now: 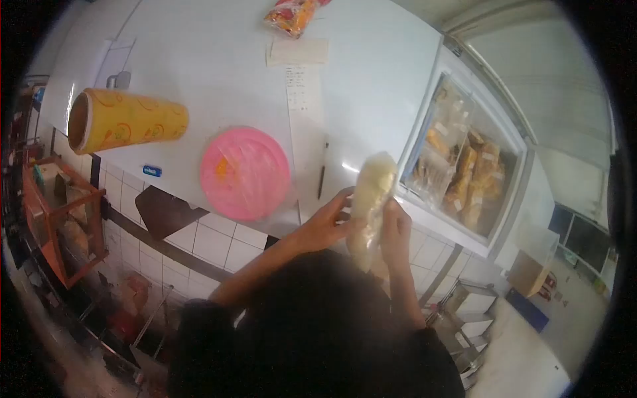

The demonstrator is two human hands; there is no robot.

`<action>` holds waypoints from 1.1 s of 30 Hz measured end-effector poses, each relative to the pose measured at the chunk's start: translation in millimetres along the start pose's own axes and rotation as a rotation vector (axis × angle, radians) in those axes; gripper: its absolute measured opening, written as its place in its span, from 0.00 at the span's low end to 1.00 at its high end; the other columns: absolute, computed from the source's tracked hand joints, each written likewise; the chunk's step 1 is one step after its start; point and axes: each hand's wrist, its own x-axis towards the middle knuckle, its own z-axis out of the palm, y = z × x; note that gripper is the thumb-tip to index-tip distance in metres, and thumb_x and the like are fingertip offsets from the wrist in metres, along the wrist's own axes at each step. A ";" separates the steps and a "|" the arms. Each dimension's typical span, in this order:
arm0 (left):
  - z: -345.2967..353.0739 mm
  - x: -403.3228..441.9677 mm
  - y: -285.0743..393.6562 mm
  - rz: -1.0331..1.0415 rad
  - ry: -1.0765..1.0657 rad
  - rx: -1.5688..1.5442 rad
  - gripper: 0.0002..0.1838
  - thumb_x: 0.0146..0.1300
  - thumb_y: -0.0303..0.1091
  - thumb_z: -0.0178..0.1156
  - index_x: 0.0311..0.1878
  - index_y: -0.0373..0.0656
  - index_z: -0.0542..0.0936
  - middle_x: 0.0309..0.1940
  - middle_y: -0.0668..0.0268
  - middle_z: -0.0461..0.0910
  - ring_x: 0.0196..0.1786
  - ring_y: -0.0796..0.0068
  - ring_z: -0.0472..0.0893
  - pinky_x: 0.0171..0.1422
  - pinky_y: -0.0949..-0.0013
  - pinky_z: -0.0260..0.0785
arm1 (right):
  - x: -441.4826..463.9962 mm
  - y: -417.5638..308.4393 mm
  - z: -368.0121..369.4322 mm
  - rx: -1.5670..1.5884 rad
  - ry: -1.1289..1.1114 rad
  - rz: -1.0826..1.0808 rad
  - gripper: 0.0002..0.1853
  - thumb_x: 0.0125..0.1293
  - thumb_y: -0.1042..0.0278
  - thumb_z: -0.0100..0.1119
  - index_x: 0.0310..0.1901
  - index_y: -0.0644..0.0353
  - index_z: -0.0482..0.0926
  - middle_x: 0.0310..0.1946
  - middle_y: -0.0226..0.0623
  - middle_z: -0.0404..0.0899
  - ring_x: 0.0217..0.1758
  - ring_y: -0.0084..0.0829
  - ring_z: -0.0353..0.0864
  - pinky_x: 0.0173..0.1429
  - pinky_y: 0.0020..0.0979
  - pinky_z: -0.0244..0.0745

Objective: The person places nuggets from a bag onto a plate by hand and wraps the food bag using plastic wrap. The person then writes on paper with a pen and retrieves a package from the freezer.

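A long, pale package in shiny clear plastic [371, 192] is held upright in front of my chest. My left hand [332, 219] grips its left side, fingers curled against the wrap. From the other side, my right hand [397, 224] is closed around its right edge. What lies inside the plastic is too blurred to name. Left of the hands, a round pink plate or lid [209, 162] sits on the white surface [371, 86], with clear plastic and an orange patch on it. A dark pen [322, 182] lies between the plate and the package.
A yellow roll of wrapping film [136, 119] lies at the left, near a small blue item [152, 170]. Handwritten paper [296, 93] and a red-orange packet [292, 16] are farther back. An open freezer compartment [415, 142] at right holds several bagged goods. An orange-framed stand [73, 215] is lower left.
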 end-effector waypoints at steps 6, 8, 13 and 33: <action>20.7 -29.2 -2.0 -0.034 -0.003 0.043 0.33 0.76 0.41 0.67 0.76 0.36 0.66 0.64 0.57 0.77 0.66 0.67 0.77 0.70 0.61 0.71 | -21.7 23.7 2.5 0.089 0.085 -0.049 0.21 0.87 0.57 0.48 0.52 0.68 0.85 0.40 0.29 0.86 0.42 0.18 0.80 0.48 0.25 0.76; 18.6 -38.9 3.6 0.007 0.018 0.249 0.35 0.73 0.42 0.69 0.75 0.36 0.66 0.64 0.56 0.77 0.66 0.66 0.78 0.70 0.61 0.72 | -27.6 20.6 5.0 0.080 0.112 -0.097 0.20 0.87 0.59 0.50 0.52 0.68 0.85 0.40 0.30 0.87 0.43 0.19 0.82 0.49 0.26 0.77; 28.0 -60.2 23.4 -0.041 0.043 0.722 0.40 0.66 0.43 0.76 0.74 0.35 0.68 0.62 0.53 0.79 0.63 0.66 0.79 0.68 0.60 0.73 | -33.9 -7.7 -0.3 0.028 -0.055 -0.072 0.13 0.73 0.70 0.71 0.53 0.69 0.86 0.46 0.37 0.90 0.48 0.24 0.88 0.56 0.29 0.82; 28.6 -53.0 21.0 -0.111 -0.127 0.264 0.26 0.77 0.44 0.66 0.65 0.32 0.78 0.51 0.63 0.85 0.54 0.75 0.82 0.60 0.65 0.77 | -27.0 -11.9 -26.1 0.055 -0.241 -0.100 0.16 0.70 0.65 0.75 0.51 0.69 0.85 0.42 0.37 0.89 0.45 0.25 0.87 0.49 0.29 0.82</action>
